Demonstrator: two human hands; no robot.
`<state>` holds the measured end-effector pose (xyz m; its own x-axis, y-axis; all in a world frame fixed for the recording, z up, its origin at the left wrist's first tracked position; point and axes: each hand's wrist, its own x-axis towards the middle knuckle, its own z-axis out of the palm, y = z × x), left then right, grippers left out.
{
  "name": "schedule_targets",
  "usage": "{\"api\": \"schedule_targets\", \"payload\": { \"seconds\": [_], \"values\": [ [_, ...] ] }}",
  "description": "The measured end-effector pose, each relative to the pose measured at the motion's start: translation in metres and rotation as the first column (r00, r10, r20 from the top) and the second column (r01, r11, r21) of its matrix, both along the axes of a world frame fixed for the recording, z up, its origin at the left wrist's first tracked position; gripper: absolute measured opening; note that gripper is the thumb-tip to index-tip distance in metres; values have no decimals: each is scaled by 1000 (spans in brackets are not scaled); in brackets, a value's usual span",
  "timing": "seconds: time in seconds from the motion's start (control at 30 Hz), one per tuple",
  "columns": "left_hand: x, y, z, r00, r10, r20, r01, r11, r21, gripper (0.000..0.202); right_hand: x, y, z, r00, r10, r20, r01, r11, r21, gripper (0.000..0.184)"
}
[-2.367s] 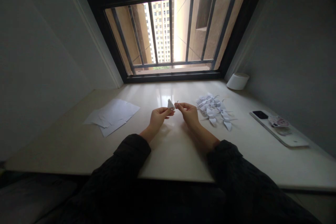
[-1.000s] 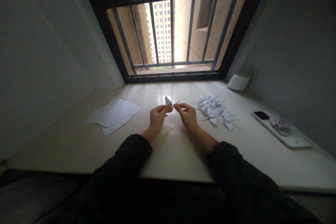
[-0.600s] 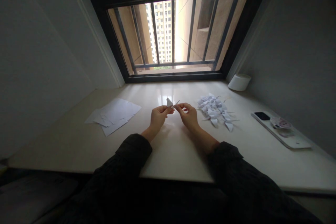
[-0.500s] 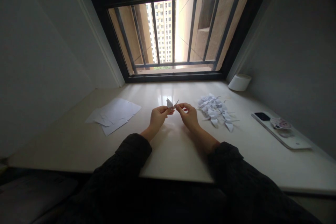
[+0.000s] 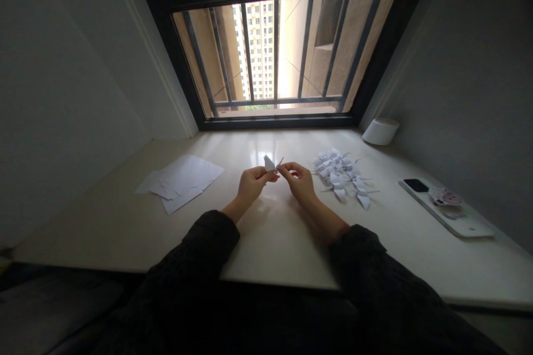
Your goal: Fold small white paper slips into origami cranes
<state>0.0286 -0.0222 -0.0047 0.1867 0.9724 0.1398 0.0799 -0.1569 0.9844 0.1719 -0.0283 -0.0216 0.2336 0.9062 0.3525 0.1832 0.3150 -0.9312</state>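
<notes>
Left of the crane pile point(image 5: 338, 180), left hand point(image 5: 252, 182) and right hand point(image 5: 300, 180) pinch folded paper point(image 5: 269, 163), apparently shaping its thin point point(image 5: 280, 161); further creasing would call for delicacy.

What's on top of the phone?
A round, pinkish accessory sits on the face-down phone, next to its dark camera block. The patch beneath it is covered, and the side against the counter can't be seen.
</notes>
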Motion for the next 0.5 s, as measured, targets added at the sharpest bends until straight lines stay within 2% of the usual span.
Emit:
{"api": "schedule_targets", "payload": {
  "seconds": [0.23, 0.5],
  "values": [
    [0, 0, 1, 1000, 13, -3, -13, 999, -33, 32, 0, 2, -1, 999, -36, 0, 36, 999, -14, 28],
    [2, -2, 3, 997, 47, 67, -41, 996, -85, 31, -2, 0, 0, 999, -45, -4, 45, 999, -24, 27]
  ]
}}
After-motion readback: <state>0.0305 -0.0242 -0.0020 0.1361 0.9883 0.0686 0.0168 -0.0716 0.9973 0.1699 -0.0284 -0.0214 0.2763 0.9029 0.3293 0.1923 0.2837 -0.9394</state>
